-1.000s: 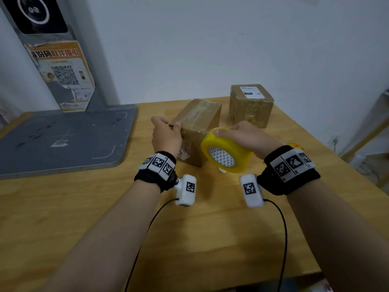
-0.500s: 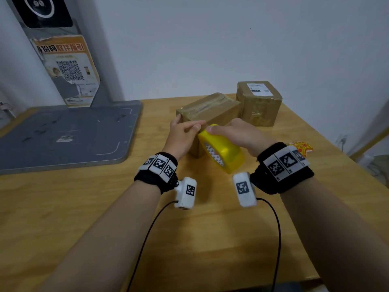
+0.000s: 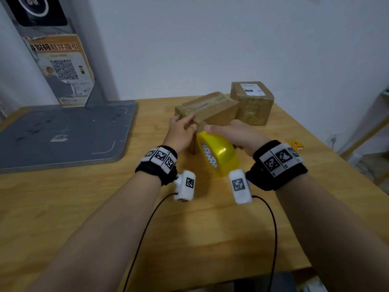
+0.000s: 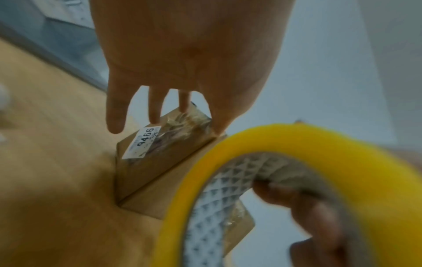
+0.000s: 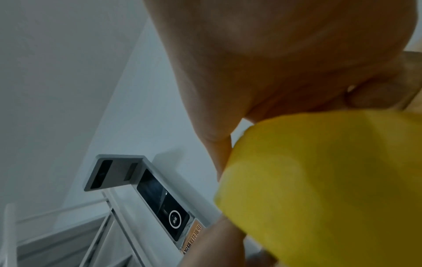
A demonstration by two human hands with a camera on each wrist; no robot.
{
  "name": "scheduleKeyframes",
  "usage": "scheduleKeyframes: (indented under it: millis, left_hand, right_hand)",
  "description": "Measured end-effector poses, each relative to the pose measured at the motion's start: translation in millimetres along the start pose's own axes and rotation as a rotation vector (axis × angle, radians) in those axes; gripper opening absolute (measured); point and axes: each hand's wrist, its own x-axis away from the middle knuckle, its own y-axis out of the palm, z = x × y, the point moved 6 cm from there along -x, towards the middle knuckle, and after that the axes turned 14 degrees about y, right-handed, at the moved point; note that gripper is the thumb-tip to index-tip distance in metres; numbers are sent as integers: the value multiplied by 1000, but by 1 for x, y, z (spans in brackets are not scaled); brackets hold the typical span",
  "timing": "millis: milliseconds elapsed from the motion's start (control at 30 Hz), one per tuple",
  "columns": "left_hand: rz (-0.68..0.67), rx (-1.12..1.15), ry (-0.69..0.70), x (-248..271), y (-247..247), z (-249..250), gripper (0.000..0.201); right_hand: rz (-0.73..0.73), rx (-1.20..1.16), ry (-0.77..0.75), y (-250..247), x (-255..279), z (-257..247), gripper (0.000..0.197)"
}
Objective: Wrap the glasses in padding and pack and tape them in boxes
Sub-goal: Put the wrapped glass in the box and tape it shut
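Observation:
A taped brown cardboard box (image 3: 212, 109) lies on the wooden table (image 3: 105, 207); the left wrist view shows the box (image 4: 148, 162) with a white "9466" sticker. My left hand (image 3: 181, 133) rests on its near top edge, and the straight fingers (image 4: 155, 108) touch the crinkled tape there. My right hand (image 3: 237, 133) grips a yellow tape roll (image 3: 221, 153) held right against the box's near corner, with fingers curled through the roll's white patterned core (image 4: 219, 207). In the right wrist view the roll (image 5: 331, 180) fills the lower right. No glasses or padding are visible.
A second sealed box (image 3: 252, 102) with a shipping label stands behind at the right. A grey scale platform (image 3: 63, 131) with a post and QR poster (image 3: 63, 68) fills the left. A small yellow-red packet (image 3: 293, 143) lies near the table's right edge.
My left hand has shifted from the box's left side onto its near top edge. The right hand has brought the tape roll up against the box, tilting it.

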Motion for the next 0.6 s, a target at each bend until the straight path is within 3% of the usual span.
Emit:
scheduleKeyframes:
  millis: [100,133,233,300,433,600]
  left_hand:
    - [179,100,-198,19,-17,-7,59]
    - [174,182,-284,27,-15,-9,61]
    - [-114,525,-477,50,13,-2,55]
    - [-140,630,-488,51,21,5,40]
    - [-69,609,-465,47,19,4,25]
    - [-37,572,-494,49,13,-7,22]
  right_hand:
    - [-67,-91,-2,3,-2,4,58]
    - [-99,-120,-18,4,-1,4,49]
    - [-169,-120,-57,12,6,4,39]
    - [-192,-99,-67,15,11,3,39]
    - [-123,14,-16,-5,5,10,44]
    - [-55,199,117,-7,-35,45,36]
